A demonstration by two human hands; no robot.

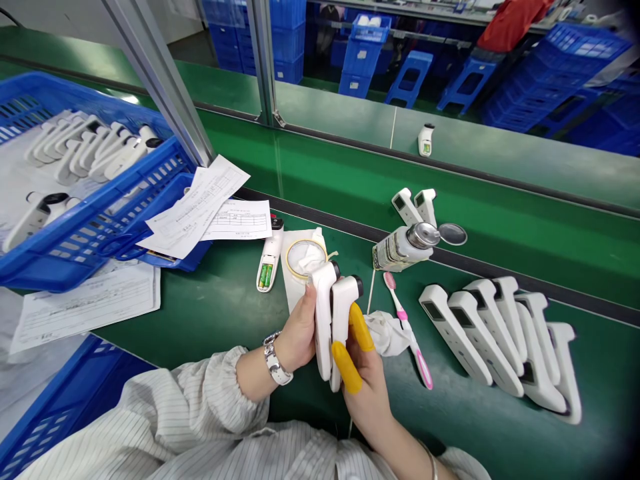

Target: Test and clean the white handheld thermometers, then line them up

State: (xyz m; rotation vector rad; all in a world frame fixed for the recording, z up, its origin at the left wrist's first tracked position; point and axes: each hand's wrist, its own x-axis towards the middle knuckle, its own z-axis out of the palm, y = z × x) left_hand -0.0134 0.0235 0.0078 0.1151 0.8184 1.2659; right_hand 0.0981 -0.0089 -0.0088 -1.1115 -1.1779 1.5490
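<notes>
Thermometers (325, 320) stand upright side by side, long axes vertical; my left hand (299, 337) clasps one, my right hand (370, 393) pinches the other

Blue crate (100, 220) blocks the left; row of thermometers (500, 340) crowds the right; belt (325, 173) beyond lies open.
</notes>
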